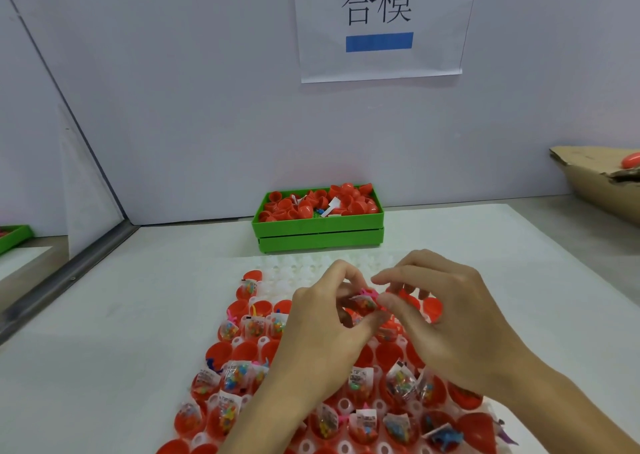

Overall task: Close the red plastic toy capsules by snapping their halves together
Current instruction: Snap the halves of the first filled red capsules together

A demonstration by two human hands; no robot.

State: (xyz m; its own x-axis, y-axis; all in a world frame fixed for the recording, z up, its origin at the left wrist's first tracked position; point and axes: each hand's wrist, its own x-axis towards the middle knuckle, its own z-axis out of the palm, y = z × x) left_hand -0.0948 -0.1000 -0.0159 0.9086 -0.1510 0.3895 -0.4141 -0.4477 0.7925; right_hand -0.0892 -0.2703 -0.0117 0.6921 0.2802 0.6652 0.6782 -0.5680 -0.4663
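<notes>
Both hands meet over the middle of the white holder tray [313, 273], fingers curled in toward each other. The left hand [322, 318] pinches a red capsule half [363, 309] stuffed with a small clear packet of coloured bits and a pink toy poking out the top; thumb below, fingertips above. The right hand [446, 311] sits just beside it, index and thumb bent onto the same capsule from the other side, with red plastic showing under its fingers; whether that is a 2nd half being held, I cannot tell. Under and around both wrists, rows of open red capsule halves [228, 377] stand in the tray, most holding toy packets. Beyond the fingertips, a green bin [318, 226] is heaped with empty red halves [349, 199]. On the wall above that hangs a white paper sign [379, 20]. Far off past the right hand lies a torn cardboard box [595, 176] with a closed red capsule [630, 160] in it
</notes>
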